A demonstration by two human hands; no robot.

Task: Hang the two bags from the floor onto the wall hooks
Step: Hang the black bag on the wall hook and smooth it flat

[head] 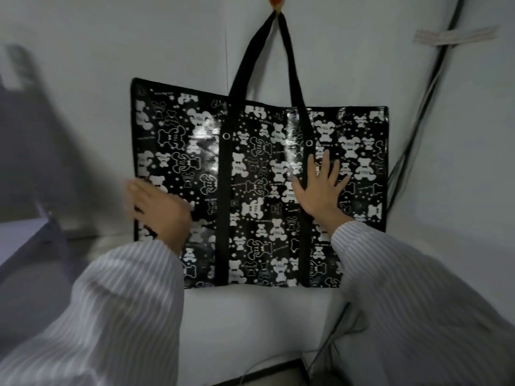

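Under the hook (276, 4), left hand (158, 208) and right hand (320, 188) press flat on the hung bag (250, 162), fingers spread, likely steadying it.

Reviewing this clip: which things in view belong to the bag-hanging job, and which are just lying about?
Job: glossy black tote bag with white bear print; its black strap handles on the orange-tipped wall hook; left hand and right hand on the bag.
Lying about: dark cables at right; white paper strip beside them.
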